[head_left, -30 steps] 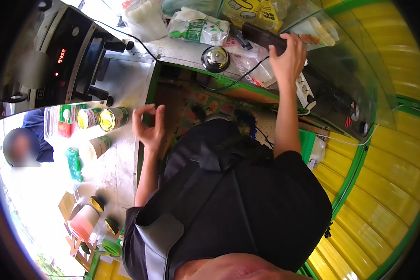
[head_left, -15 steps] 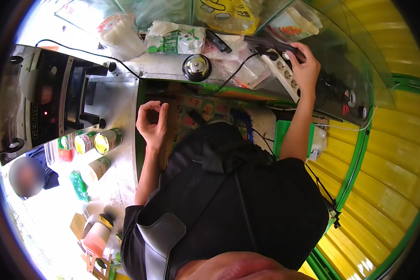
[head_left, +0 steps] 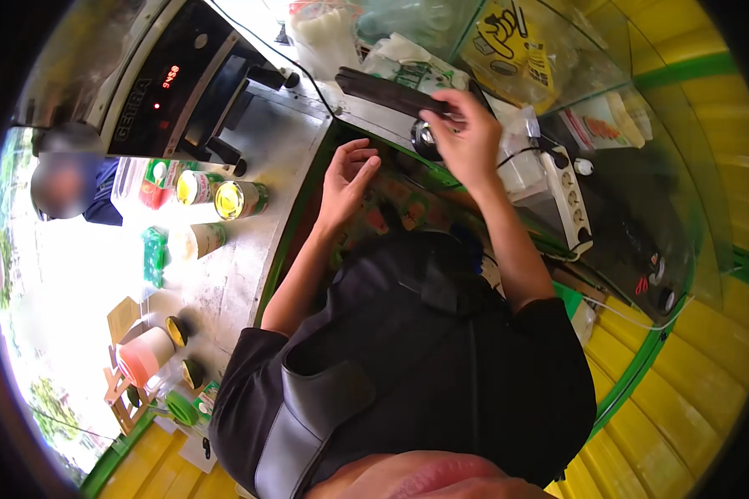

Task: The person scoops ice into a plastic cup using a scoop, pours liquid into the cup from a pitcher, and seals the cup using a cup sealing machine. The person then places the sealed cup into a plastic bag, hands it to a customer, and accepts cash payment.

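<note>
Slim dark case [head_left: 381, 91], upper middle of the frame: I pinch one end in my right hand [head_left: 468, 141]; probably light and stiff, steadier held mid-length. My empty left hand [head_left: 346, 183] is loosely open.

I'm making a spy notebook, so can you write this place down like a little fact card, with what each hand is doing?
Left hand: nothing held, fingers loosely bent
Right hand: holding a long dark object
Silver bell: partly hidden by the right hand
White power strip: behind the glass side, on the picture's right
Black machine: red lights glowing
Yellow-topped cans: two, side by side near the machine
Other person: in blue, at the picture's left
Wall: yellow
</note>
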`<state>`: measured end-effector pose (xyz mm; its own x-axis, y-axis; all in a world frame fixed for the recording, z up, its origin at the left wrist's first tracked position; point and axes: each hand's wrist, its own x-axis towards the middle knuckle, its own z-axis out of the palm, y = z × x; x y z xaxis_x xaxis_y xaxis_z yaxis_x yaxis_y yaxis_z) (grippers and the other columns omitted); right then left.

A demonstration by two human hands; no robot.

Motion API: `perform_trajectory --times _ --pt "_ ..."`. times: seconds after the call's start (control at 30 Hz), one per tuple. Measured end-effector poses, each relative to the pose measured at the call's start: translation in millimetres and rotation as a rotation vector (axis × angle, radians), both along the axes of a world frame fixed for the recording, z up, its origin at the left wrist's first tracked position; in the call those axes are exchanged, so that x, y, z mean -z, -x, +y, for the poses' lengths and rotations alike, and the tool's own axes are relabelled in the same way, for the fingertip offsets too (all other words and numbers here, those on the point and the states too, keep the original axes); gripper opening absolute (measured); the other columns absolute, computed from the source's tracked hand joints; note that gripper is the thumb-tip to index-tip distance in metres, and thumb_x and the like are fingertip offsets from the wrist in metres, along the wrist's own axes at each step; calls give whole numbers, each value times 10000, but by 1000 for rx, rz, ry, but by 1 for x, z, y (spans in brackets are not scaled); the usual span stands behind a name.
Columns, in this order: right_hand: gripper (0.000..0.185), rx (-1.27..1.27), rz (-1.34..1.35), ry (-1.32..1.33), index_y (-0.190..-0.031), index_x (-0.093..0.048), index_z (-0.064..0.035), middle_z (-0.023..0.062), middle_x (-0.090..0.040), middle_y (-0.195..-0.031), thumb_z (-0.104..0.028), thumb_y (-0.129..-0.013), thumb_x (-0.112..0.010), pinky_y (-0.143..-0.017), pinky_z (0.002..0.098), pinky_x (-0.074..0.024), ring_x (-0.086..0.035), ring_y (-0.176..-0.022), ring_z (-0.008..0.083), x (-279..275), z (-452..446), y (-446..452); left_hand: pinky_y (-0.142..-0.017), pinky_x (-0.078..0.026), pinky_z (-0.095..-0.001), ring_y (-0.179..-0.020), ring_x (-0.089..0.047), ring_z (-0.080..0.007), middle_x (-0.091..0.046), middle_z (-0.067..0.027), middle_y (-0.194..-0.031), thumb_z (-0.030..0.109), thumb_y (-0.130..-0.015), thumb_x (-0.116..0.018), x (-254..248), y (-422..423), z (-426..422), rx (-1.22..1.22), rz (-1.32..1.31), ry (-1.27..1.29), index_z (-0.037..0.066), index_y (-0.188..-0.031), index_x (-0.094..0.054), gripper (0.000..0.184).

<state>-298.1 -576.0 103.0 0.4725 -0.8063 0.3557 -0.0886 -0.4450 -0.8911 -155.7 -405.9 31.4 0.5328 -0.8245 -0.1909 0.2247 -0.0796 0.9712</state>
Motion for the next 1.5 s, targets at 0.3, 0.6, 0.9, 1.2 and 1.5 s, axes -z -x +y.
perform_trajectory --times 0.3,0.6,0.9,1.2,1.5 --pt "201 -124 359 745 -929 -604 -97 69 -603 -880 3 -764 -657 -682 421 -547 -636 -850 289 72 3 -56 -1013 -501 -345 -1197 -625 -223 -511 -202 -1493 216 -973 -734 13 -28 -4 -83 -63 -8 6 -1533 -404 682" --pt "295 -245 390 515 -996 -686 -85 79 -676 -1052 -191 -764 -834 -814 423 -551 -661 -993 308 41 -9 -23 -1102 -450 -369 -1354 -525 -278 -424 -224 -1559 160 -968 -733 29 -36 -20 -14 39 24 6 -1584 -324 755" --pt "223 659 861 456 -971 -737 -92 78 -720 -919 -269 -843 -784 -785 465 -551 -687 -871 307 19 -88 108 -887 -532 -307 -1027 -661 -171 -650 -108 -1225 167 -954 -750 5 -5 -20 -104 -308 -96 9 -1342 -601 445" --pt "188 557 319 254 -920 -714 -63 97 -737 -836 -249 -906 -728 -699 373 -536 -714 -761 261 -8 -109 109 -829 -509 -255 -901 -620 -91 -684 -23 -1012 117 -966 -728 -33 36 -48 107 -223 22 27 -1228 -676 282" --pt "106 441 66 550 -1047 -603 -29 146 -757 -1036 -130 -1015 -616 -745 364 -561 -719 -818 256 -80 -73 82 -808 -517 -245 -891 -622 -74 -688 -15 -990 147 -982 -722 -34 39 -46 71 -123 25 9 -1218 -679 277"
